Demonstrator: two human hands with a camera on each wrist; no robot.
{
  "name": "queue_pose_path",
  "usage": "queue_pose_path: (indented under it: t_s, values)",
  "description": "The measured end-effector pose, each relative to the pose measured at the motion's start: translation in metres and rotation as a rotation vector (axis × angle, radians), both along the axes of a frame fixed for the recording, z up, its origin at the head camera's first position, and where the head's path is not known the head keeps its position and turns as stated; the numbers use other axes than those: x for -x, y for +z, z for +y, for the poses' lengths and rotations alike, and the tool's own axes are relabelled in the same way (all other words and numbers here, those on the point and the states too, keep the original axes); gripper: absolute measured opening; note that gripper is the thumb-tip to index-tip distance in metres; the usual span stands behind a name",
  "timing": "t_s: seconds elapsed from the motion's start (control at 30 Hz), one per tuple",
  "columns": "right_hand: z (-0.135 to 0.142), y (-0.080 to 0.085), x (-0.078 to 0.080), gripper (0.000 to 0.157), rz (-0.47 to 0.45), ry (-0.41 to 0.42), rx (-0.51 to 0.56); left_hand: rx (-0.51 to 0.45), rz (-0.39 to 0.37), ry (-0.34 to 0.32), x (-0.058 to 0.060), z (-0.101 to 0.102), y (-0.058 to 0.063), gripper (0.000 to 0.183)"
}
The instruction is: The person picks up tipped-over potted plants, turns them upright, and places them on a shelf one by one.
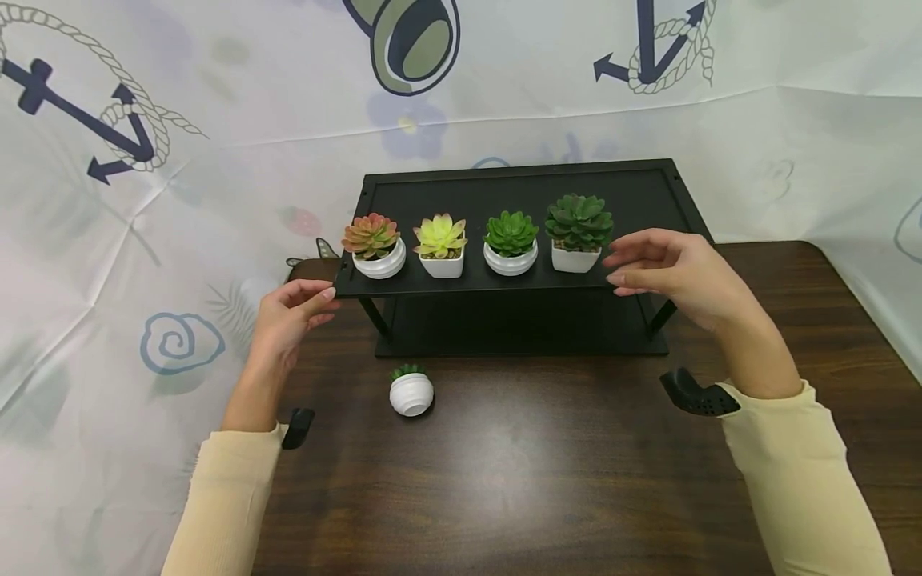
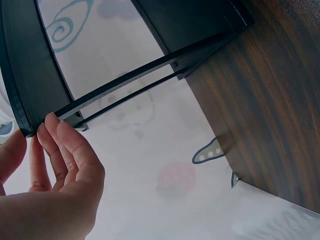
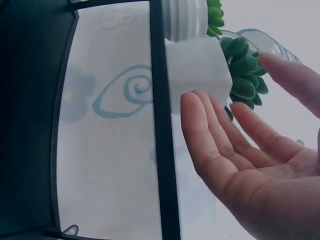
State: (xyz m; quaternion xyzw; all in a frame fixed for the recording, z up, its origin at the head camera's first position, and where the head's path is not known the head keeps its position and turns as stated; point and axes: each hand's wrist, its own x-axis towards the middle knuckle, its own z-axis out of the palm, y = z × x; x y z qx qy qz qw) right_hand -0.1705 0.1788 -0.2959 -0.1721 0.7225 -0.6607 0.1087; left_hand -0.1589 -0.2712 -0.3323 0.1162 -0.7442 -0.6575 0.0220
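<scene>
A black two-tier shelf point(image 1: 461, 188) stands on the table with four potted succulents in a row along its top front edge. My left hand point(image 1: 291, 316) pinches the shelf's front left corner, thumb above and fingers below, as the left wrist view also shows. Beside the dark green succulent in a square white pot point(image 1: 574, 260), my right hand point(image 1: 659, 268) hovers with fingers relaxed and apart, holding nothing. Leftward along the row are a green succulent point(image 1: 510, 234), a yellow succulent point(image 1: 440, 238) and a reddish succulent point(image 1: 370, 237), all in white pots.
A small potted succulent point(image 1: 411, 394) lies tipped on the brown wooden table point(image 1: 533, 480), in front of the shelf's left part. A patterned white cloth point(image 1: 238, 88) hangs behind and down the left side. The shelf's lower tier point(image 1: 519, 328) sits close to the tabletop.
</scene>
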Motion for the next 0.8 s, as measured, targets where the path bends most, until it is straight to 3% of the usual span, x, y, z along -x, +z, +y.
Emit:
queue_pose_path:
  t_s: [0.27, 0.53, 0.8]
  values:
    - [-0.013, -0.011, -0.009, 0.043, 0.011, 0.053, -0.108, -0.021, 0.011, 0.0, 0.0, 0.0, -0.001, 0.019]
    - [-0.031, -0.022, -0.016, 0.044, -0.053, 0.109, -0.127, -0.026, 0.016, -0.004, -0.001, 0.0, 0.0, 0.02]
    - [-0.055, -0.046, -0.016, 0.04, -0.128, 0.169, -0.095, -0.019, 0.012, 0.0, -0.001, 0.0, 0.0, 0.022]
